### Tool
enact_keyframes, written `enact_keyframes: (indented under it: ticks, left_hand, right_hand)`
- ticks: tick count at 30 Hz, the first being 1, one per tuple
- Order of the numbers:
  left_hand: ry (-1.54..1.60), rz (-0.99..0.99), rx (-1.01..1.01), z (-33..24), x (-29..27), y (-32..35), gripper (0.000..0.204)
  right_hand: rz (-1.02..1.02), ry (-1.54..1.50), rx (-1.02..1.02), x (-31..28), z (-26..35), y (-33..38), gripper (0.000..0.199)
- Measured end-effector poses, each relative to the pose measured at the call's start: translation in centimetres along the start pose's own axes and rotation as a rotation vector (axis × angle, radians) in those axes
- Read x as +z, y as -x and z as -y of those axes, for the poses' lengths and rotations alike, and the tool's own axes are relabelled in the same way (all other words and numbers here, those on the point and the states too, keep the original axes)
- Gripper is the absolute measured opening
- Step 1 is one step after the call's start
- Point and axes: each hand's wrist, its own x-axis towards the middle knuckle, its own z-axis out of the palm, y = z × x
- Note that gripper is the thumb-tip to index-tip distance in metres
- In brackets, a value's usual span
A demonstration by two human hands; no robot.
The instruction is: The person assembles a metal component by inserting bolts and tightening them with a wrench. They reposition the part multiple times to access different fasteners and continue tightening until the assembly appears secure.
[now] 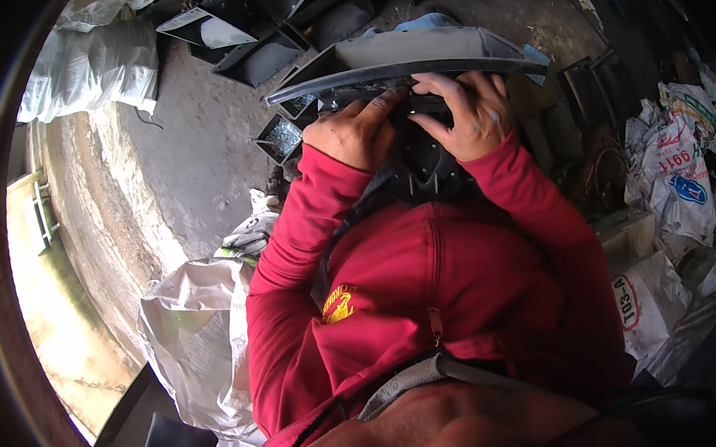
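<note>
A long dark grey box-shaped casing (pixel 418 50) stands tilted in front of me, its black lower edge facing my chest. My left hand (pixel 354 131) is at the underside of that edge. Its forefinger stretches against the dark inner part, while the other fingers are bent; whatever lies between them is hidden. To its right, my right hand (pixel 468 114) curves beside the same edge. Thumb and forefinger are spread apart with nothing visible between them, and the other fingertips touch the casing's rim. Below both hands is a black part with small studs (pixel 427 164).
A small black bin (pixel 279 138) of tiny shiny metal pieces sits left of my left hand. Several similar dark casings (pixel 257 57) lie on the floor at the far left. White sacks (pixel 673 161) are piled at the right; another white sack (pixel 200 328) is near my left elbow.
</note>
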Motion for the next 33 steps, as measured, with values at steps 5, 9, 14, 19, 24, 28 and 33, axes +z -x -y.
enact_keyframes:
  ticks: [5, 9, 14, 19, 24, 28, 33]
  left_hand:
    - [0.244, -0.186, -0.11, 0.9, 0.7, 0.5, 0.029]
    - [0.289, -0.078, -0.195, -0.2, 0.4, 0.8, 0.028]
    - [0.355, -0.17, -0.166, -0.3, 0.5, 1.0, 0.028]
    - [0.096, -0.203, -0.192, 0.3, -0.4, 0.6, 0.022]
    - [-0.018, -0.188, -0.237, -1.1, -0.2, 0.4, 0.022]
    - [-0.027, -0.144, -0.246, -2.3, 0.4, -0.1, 0.022]
    - [0.019, -0.106, -0.222, -3.1, 1.1, -0.4, 0.03]
  right_hand:
    - [0.008, -0.002, -0.016, -0.1, -0.3, 0.1, 0.071]
    - [0.03, -0.009, -0.017, -0.4, -0.2, -0.1, 0.071]
    - [0.053, 0.008, -0.007, -0.5, 0.2, -0.3, 0.07]
    - [0.062, 0.026, -0.006, -0.3, 0.0, -0.1, 0.068]
    - [0.074, 0.045, -0.012, -0.5, 0.1, -0.2, 0.067]
    - [0.081, 0.029, -0.013, -0.4, 0.1, -0.1, 0.07]
    - [0.06, 0.002, 0.0, -0.5, 0.0, 0.0, 0.071]
